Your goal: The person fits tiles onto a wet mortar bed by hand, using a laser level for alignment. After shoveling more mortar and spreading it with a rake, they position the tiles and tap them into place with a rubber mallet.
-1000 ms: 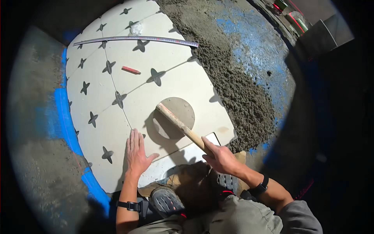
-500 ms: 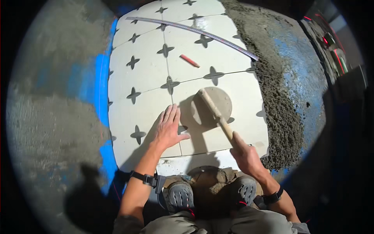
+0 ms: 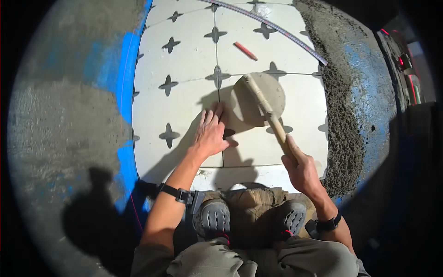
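Observation:
My right hand (image 3: 303, 171) is wrapped round the wooden handle of a mallet (image 3: 276, 92) with a broad, round, grey-beige head. The head is over the right-hand tile of the nearest row; whether it touches the surface I cannot tell. Fingers stretched forward, my left hand (image 3: 211, 136) rests on the cream floor tiles (image 3: 184, 104) along the joint between two of them, left of the mallet. Dark four-petal motifs mark the tiles. Beyond the mallet a red flat pencil (image 3: 245, 51) lies on a tile.
A long metal ruler (image 3: 286, 32) lies across the far tiles, its end reaching the dark crumbly mortar (image 3: 344, 143) along the right side. Blue coating (image 3: 127, 87) and rough grey concrete (image 3: 69, 120) border the left. My shoes (image 3: 215, 217) are close to the near tile edge.
The whole view has shifted, with the tiles lower-right to upper-right in frame. The mallet stays in my right hand; my left hand has slid slightly forward along the joint, its fingers more bent.

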Available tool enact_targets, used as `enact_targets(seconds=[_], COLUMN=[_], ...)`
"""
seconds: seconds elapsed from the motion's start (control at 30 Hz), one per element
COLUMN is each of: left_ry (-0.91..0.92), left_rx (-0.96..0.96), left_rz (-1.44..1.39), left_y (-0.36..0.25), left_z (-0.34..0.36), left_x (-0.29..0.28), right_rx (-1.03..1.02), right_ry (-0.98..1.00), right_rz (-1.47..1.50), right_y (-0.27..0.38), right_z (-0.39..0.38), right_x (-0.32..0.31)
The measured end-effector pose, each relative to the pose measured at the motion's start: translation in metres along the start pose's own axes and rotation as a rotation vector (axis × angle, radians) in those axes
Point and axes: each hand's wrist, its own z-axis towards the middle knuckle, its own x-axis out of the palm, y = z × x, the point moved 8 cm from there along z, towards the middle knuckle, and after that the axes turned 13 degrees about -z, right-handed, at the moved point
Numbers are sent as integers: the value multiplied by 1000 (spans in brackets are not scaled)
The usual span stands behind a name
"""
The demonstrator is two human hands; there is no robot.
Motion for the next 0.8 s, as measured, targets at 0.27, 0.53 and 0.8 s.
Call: enact_targets(seconds=[0.27, 0.53, 0.8], left_ry=[80, -77, 92], left_rx=[0, 95, 52], left_rz=[115, -30, 98], left_y=[9, 7, -47], left_z=[-8, -16, -37], left_x=[13, 9, 25], right_rx=[47, -32, 35], right_ry=[61, -13, 9], right_rz=[-34, -69, -41], right_y=[-10, -16, -40], right_z=[-1, -9, -8], right_x=[17, 36, 12])
